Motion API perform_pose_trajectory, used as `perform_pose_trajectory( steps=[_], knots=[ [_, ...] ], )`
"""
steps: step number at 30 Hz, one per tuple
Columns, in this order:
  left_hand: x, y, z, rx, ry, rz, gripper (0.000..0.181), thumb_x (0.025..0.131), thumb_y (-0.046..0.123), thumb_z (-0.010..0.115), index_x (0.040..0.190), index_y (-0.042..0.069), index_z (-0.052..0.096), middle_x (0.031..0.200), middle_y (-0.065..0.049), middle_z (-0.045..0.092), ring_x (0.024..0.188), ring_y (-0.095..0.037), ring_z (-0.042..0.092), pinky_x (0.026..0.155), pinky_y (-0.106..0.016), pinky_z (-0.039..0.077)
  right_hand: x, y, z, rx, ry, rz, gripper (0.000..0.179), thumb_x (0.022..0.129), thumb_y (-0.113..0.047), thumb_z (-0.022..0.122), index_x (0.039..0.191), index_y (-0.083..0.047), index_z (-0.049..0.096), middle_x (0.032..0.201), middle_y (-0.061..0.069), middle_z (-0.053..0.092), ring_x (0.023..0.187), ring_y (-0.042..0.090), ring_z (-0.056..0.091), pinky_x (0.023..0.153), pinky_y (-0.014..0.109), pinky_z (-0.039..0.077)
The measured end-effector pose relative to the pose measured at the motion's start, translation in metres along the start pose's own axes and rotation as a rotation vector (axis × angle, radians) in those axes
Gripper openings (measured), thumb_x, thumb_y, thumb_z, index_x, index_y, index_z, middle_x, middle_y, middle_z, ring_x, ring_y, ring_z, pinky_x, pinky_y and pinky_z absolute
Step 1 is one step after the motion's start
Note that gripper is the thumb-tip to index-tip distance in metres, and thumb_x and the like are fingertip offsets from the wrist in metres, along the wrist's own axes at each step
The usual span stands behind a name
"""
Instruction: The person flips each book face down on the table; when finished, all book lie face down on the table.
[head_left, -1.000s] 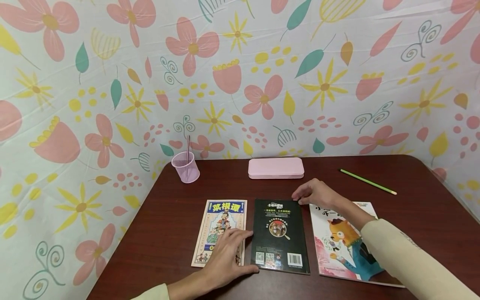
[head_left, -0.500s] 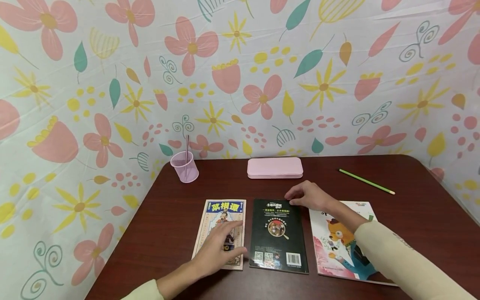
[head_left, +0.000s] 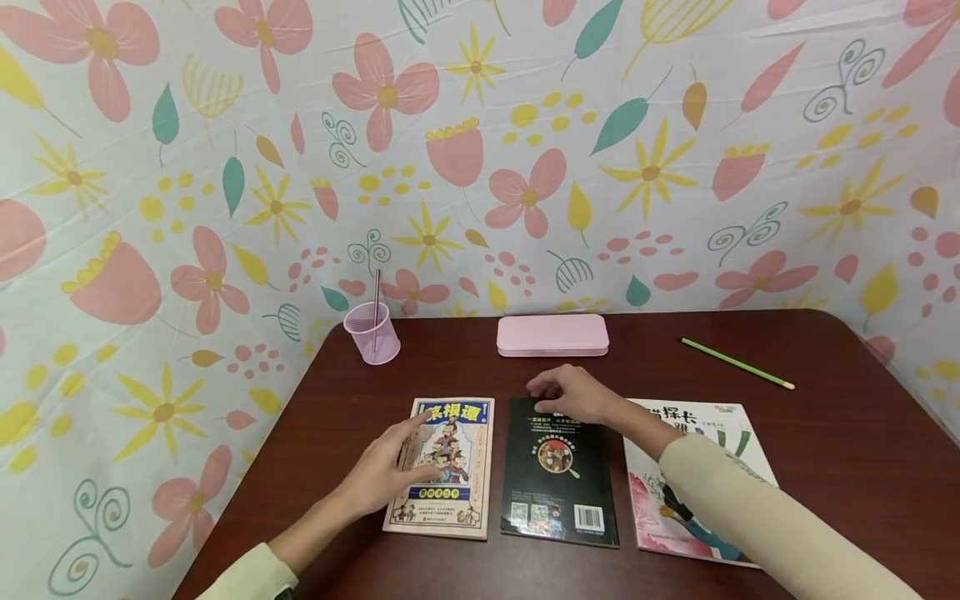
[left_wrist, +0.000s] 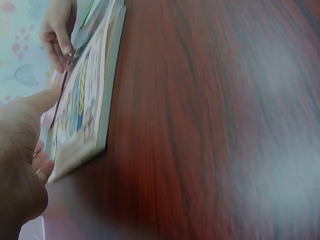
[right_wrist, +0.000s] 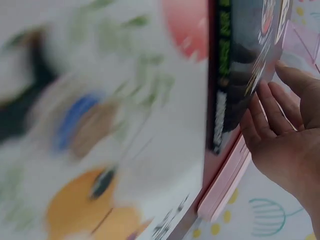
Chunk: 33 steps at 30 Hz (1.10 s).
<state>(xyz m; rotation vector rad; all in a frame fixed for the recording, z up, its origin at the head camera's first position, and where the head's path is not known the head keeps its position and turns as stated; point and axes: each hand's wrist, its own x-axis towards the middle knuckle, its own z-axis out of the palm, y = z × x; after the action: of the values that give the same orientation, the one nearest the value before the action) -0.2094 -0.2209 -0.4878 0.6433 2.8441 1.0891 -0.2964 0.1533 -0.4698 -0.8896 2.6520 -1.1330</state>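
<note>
Three books lie in a row on the table. My left hand (head_left: 386, 467) hovers at the left edge of the cream-coloured comic book (head_left: 442, 467) with a blue title band, fingers extended and thumb over its cover. My right hand (head_left: 576, 393) is at the top edge of the black book (head_left: 558, 483), fingers loosely bent and holding nothing; whether they touch it I cannot tell. In the right wrist view the black book's spine (right_wrist: 220, 75) stands beside the relaxed fingers. Under my right forearm lies a white picture book (head_left: 660, 517), partly hidden by the sleeve.
A pink pencil case (head_left: 552, 335) lies at the back of the dark red-brown table (head_left: 300, 483). Left of it stands a lilac mesh pen cup (head_left: 373, 337) holding a stick-like pen. A green pencil (head_left: 735, 362) lies at the back right. Flower-printed cloth (head_left: 480, 167) hangs behind.
My left hand has drawn left, from the comic book's right side to its left edge. My right hand has moved left along the top of the black book. The books stay in place.
</note>
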Motion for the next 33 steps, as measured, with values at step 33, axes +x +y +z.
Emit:
perform_pose_trajectory(
  steps=[33],
  knots=[
    [-0.041,-0.035,-0.025,0.178,-0.185,0.113,0.139,0.068,0.072,0.091,0.169,0.005,0.023,0.171,-0.023,0.027,0.155,-0.043,0.030,0.116,-0.070,0.034,0.055,-0.026,0.044,0.027,-0.042,-0.030,0.036,0.093,-0.001,0.081,0.128,0.000,0.075,0.122,0.010,0.076,0.109,0.028,0.069,0.093,0.040,0.059]
  ],
)
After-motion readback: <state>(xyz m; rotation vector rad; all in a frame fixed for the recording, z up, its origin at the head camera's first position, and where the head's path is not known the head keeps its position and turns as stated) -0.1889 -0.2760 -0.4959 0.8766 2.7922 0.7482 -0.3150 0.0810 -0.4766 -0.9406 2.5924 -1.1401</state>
